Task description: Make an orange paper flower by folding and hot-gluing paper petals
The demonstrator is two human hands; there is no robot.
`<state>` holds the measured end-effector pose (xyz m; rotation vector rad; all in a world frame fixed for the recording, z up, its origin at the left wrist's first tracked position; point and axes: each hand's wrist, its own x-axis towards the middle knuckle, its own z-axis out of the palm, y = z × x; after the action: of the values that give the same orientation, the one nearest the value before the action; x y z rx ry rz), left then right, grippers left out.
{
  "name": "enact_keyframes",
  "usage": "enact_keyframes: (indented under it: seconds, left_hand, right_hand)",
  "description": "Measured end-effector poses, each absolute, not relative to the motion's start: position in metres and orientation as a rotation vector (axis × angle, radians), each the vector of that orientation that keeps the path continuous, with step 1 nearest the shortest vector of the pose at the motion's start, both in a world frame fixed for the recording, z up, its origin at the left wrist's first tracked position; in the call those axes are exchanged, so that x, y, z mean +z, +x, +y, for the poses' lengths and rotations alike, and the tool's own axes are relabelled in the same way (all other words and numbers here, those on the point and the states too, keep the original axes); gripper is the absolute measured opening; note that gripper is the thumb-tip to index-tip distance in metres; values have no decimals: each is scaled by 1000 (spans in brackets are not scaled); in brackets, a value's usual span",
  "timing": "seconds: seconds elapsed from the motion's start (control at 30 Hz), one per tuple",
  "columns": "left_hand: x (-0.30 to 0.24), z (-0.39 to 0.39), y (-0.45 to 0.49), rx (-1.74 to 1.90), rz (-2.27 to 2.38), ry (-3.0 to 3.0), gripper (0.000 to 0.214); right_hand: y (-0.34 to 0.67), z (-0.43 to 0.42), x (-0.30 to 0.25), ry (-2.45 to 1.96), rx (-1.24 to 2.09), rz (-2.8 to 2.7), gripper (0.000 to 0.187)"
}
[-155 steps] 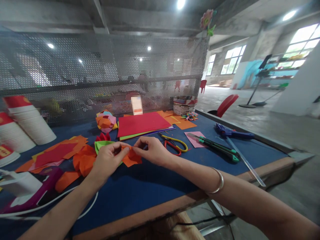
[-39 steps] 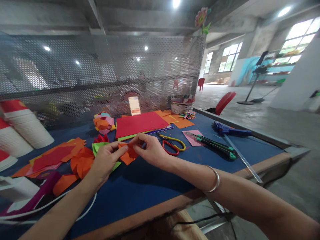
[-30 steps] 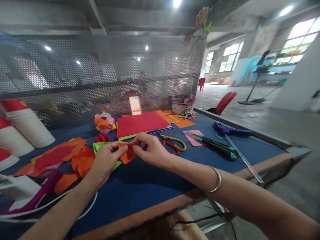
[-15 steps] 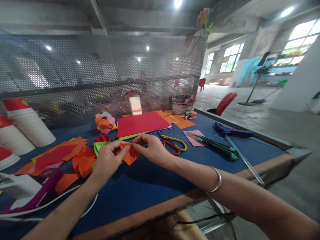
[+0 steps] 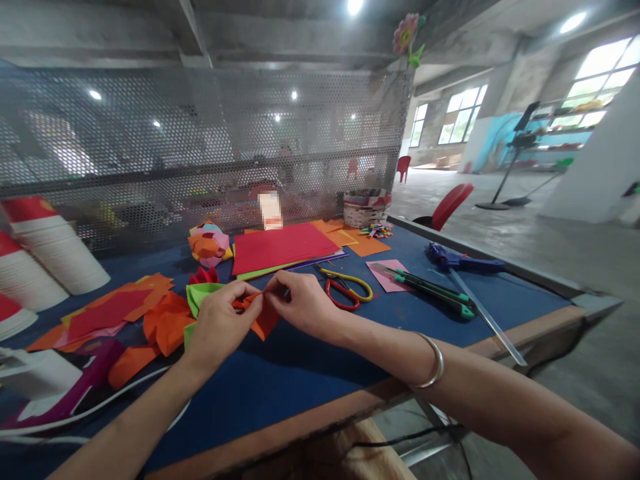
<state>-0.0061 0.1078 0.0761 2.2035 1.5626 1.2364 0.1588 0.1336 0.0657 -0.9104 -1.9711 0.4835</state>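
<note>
Between my two hands, a small folded piece of orange paper [image 5: 266,321] is held above the blue tabletop. My left hand [image 5: 227,320] pinches its left edge between thumb and fingers. The fingertips of my right hand [image 5: 303,301] pinch the paper's upper right part, and a corner hangs down below. Just left of my left hand lie a green folded paper [image 5: 204,292] and crumpled orange folded papers [image 5: 167,325]. Beyond my hands is a stack of paper sheets [image 5: 287,248], red on top. Scissors [image 5: 345,288] with red and yellow handles lie right of my right hand.
Green-black utility knives [image 5: 435,293] rest partly on a pink square [image 5: 390,275]. A blue glue gun [image 5: 465,261] with a clear stick [image 5: 493,323] lies at right. Stacked paper cups [image 5: 57,247], a purple power strip [image 5: 75,383] and a white cable are at left. A basket [image 5: 367,207] stands behind.
My fingers have shifted their pinch on the orange paper, and its hanging corner has turned slightly to the right and down. The things on the table stay in place.
</note>
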Motion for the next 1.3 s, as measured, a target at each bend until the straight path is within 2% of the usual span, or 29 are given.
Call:
enact_keyframes:
  seconds: [0.27,0.73,0.9,1.0,1.1,1.3]
  left_hand:
    - [75,105,-2,1268,1582,2366,16]
    - [70,98,1,1239,1585,2679,21]
    - [79,102,0,1343,1599,2444,15]
    - [82,106,-3,1377,1653,2267,15]
    - [82,111,-8,1443,1696,2081,14]
    - [77,120,-15,1453,1674,1919,14]
  right_hand:
    - [158,132,67,-993,515,-1952,10]
    - [159,124,63,-852,55,-2222,14]
    - [156,126,67,-892,359,-2052,13]
    - [153,126,69,-961,508,-1966,5]
    - [152,128,69,-1108,629,-1971,12]
    - [156,137,68,-1147,733,-1922,7]
